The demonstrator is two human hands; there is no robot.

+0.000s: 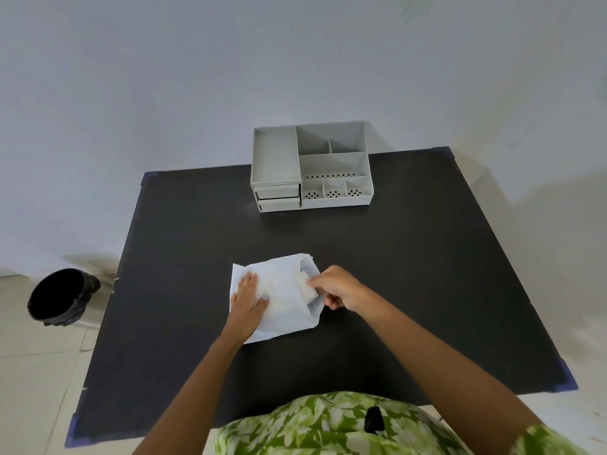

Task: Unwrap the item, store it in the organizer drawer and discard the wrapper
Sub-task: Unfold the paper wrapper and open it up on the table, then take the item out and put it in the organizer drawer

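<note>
A white paper wrapper [285, 310] lies near the middle of the black table [410, 257], its open end facing right. My left hand [248, 303] rests flat on its left part, fingers spread. At the open end my right hand [338, 289] pinches a white item [307, 287] that sticks partly out of the wrapper. A grey organizer [310, 165] stands at the far edge of the table, with two shut drawers [278, 197] at its lower left.
A black-lined bin [60, 297] stands on the floor left of the table. The organizer's top has several open compartments. A grey wall rises behind the table.
</note>
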